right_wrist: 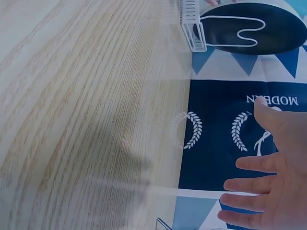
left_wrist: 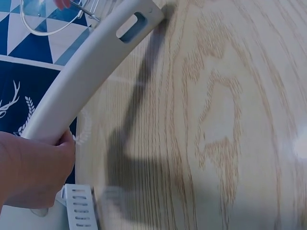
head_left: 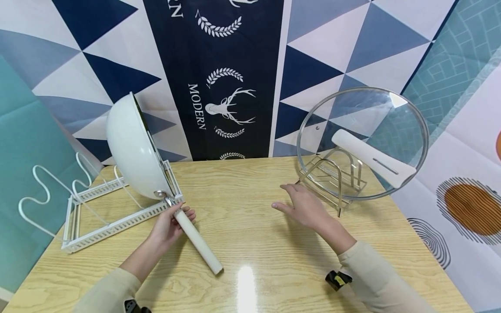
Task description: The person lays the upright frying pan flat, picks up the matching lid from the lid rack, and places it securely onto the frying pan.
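1. The white rack [head_left: 117,226] sits on the left of the table [head_left: 242,226], its wavy wire loops standing up; they probably serve as dividers that prop cookware on edge.
2. The white pan [head_left: 135,150] stands on its side at the rack's right part, mouth turned to the right; the rack seems to bear much of its weight, which would spare the wrist; its outside is smooth and glossy, its inside dark, and a metal fitting joins bowl to handle.
3. The left hand [head_left: 166,228] has its fingers curled round the pan handle [head_left: 199,243] close to the bowl; a grip so near the joint likely steadies a round body that could roll; the handle is white, gently curved, with a slot near its end; I cannot tell whether that end touches the table.
4. The right hand [head_left: 303,206] has its fingers extended and spread, thumb apart, with hold of nothing; it lies just beside the gold rack [head_left: 340,191].
5. This wire rack holds the glass lid [head_left: 360,115] tilted on edge, its arches presumably there to stop it sliding; the lid is clear, metal-rimmed, with a long white slotted grip.
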Motion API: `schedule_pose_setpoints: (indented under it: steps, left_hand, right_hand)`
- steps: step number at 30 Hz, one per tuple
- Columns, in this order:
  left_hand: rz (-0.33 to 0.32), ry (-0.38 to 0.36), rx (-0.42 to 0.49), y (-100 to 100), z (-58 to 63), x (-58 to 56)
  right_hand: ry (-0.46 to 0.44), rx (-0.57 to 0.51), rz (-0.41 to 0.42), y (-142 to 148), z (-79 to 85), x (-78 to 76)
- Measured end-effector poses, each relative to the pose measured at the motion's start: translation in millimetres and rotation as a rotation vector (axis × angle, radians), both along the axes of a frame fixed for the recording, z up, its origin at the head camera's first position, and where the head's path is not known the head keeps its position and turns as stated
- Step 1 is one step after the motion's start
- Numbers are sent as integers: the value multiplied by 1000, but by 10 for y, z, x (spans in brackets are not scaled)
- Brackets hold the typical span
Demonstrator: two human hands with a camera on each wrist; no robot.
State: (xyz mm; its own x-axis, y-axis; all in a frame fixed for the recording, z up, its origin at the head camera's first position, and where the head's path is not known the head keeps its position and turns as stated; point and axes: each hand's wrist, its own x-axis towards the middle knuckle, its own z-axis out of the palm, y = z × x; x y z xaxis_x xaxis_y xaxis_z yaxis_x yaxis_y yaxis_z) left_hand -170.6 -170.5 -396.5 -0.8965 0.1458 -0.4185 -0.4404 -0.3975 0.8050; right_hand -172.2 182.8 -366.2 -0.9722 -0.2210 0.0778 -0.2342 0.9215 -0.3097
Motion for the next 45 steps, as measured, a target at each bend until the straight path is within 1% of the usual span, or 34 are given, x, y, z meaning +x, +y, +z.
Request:
schedule_pose_setpoints:
  steps: [4, 10, 22, 27, 39, 45]
  left_hand:
    - [10, 2, 25, 32, 9, -13]
    - [15, 11, 35, 55, 7, -29]
    - [42, -23, 84, 84, 26, -56]
    - [45, -22, 89, 96, 27, -57]
    - [49, -24, 69, 122, 28, -54]
    - [67, -27, 78, 134, 17, -41]
  right_hand:
    - [-6, -5, 5, -13, 5, 3]
    - [-1, -8, 16, -20, -4, 3]
    - [-34, -28, 29, -49, -37, -6]
    - [-43, -31, 37, -68, -44, -2]
    - [-94, -70, 39, -109, -67, -14]
    - [-123, -84, 46, -140, -79, -24]
